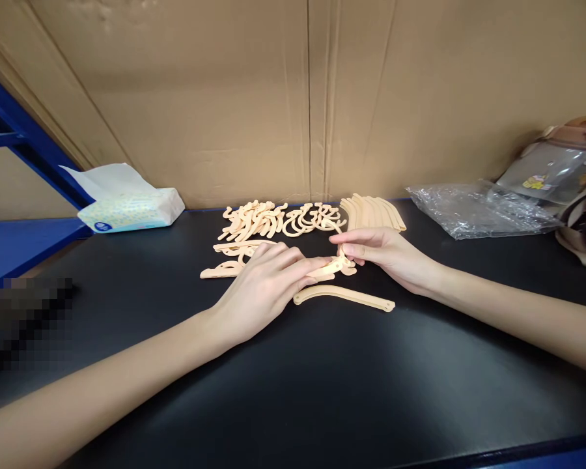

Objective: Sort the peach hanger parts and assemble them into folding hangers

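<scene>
Bare hands — slim, bare forearms

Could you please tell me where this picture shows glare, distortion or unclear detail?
Head view: bright glints on the clear plastic bag; soft pale sheen on the black table, lower right; wide-angle stretching seems strongest toward the sides; pixelated patch at the left edge; pale piece at the fingers shows little fine detail.

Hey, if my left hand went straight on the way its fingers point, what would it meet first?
Past the cream plastic part it holds, your left hand would likely meet your right hand first, though the depth between them is hard to judge.
</scene>
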The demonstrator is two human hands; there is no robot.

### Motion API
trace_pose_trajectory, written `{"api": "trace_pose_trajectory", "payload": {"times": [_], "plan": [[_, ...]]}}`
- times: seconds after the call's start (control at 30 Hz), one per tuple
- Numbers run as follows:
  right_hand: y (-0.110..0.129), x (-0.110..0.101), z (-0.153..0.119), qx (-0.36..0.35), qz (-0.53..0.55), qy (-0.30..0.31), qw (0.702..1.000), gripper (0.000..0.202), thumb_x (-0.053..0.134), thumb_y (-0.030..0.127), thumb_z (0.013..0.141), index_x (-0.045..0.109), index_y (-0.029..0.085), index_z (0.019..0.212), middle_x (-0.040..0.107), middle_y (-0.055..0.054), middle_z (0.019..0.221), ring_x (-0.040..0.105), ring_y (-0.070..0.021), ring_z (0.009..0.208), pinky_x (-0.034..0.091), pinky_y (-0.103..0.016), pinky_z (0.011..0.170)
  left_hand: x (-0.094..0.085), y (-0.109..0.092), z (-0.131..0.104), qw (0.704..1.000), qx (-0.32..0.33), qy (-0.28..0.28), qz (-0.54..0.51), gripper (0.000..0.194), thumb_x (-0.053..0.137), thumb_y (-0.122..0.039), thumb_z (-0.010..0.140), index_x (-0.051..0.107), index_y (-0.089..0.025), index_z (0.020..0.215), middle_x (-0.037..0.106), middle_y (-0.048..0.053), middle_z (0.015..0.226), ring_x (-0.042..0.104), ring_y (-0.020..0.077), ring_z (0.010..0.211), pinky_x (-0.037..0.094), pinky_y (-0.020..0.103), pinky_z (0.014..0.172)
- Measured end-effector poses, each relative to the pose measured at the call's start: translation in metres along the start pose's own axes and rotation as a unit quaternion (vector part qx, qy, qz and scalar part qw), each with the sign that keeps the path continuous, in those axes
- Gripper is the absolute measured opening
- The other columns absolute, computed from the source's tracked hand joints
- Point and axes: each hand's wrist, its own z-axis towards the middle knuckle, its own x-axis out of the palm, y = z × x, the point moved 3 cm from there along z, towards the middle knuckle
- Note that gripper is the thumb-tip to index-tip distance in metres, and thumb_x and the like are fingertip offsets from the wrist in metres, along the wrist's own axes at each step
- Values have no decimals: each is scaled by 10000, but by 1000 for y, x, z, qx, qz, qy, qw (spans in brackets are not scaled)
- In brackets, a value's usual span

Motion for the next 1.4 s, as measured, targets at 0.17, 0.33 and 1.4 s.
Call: {"api": "trace_pose_trajectory", "payload": {"times": [0.17,0.33,1.4], "plan": [[1,0,-1,-12,-43,-35,998,226,738,385,726,739,207,865,654,10,727,528,-108,663,425,-282,661,0,0,0,1000,-2,-3,11,295,396,-221,987,562,-194,1230,579,16,831,487,168,812,347,305,772],[6,0,-3,-71,-119,-55,989,216,692,411,771,708,209,847,678,-16,864,589,-155,792,458,-310,761,0,2,-1,999,-8,-3,35,300,398,-188,981,575,-204,1223,615,18,859,517,174,831,338,311,762],[9,5,-7,-106,-205,-10,973,251,532,431,888,611,207,808,584,-14,754,525,-160,695,425,-305,684,0,3,-3,999,-8,-6,46,309,414,-177,980,575,-235,1237,644,1,860,528,161,842,325,311,750]]}}
